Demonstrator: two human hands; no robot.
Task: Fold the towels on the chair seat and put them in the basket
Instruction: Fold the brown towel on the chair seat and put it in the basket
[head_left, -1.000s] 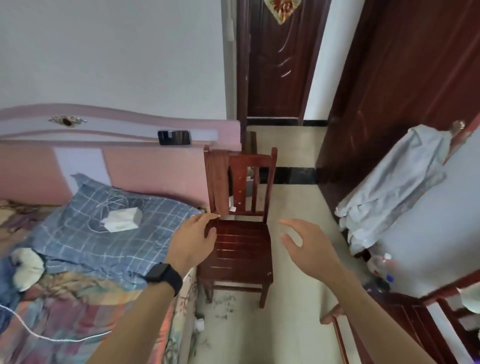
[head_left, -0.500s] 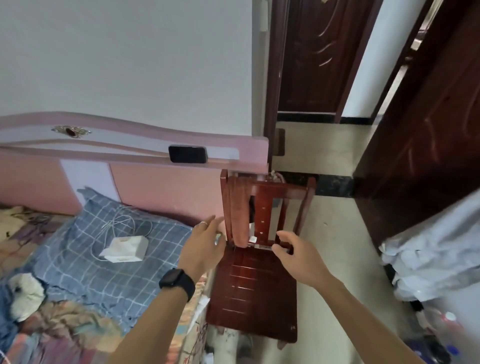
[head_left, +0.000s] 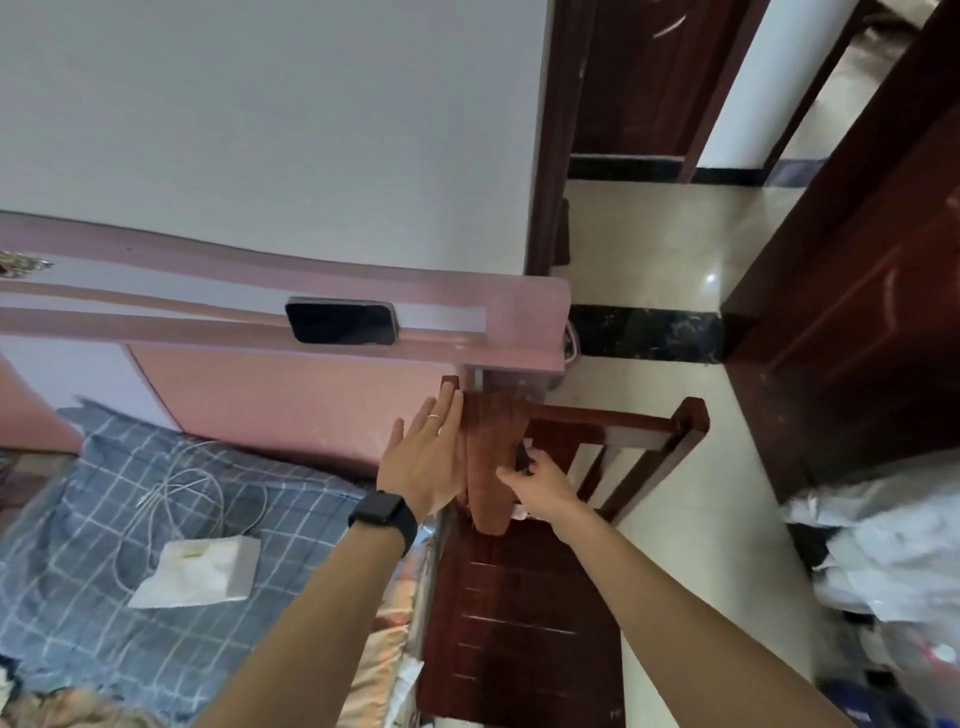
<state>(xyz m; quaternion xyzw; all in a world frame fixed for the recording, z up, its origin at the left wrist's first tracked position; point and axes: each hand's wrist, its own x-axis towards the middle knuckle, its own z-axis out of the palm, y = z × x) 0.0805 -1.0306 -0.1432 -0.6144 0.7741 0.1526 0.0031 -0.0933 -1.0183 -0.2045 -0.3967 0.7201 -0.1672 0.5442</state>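
Brown towel (head_left: 491, 447): hangs over the top rail of the wooden chair (head_left: 597, 423), at the rail's left end. Its bunched lower end hangs just above the back of the chair seat (head_left: 519, 623).
Left hand (head_left: 423, 462): flat, with the fingers straight and together, lying against the towel's left side beside the chair's left post. It grips nothing.
Right hand (head_left: 543, 480): in front of the chair back, with the fingers curled and the thumb on the cloth, pinching the towel's right edge about halfway down.
Edges: the pink headboard (head_left: 260, 374) stands close on the chair's left and juts over its left post. A dark wooden door (head_left: 857, 312) stands well off to the chair's right.
Open room: glossy pale floor tiles (head_left: 675, 249) lie to the right of the chair and behind it.
Materials: the towel is soft, rust-brown and folded lengthwise. The chair is lacquered red-brown wood with a slatted seat and a slatted back.
Left of the chair: a blue checked pillow (head_left: 104, 519) carries a white box (head_left: 200, 571) and a coiled cable (head_left: 176, 493). A black phone (head_left: 340, 323) lies on the headboard ledge.
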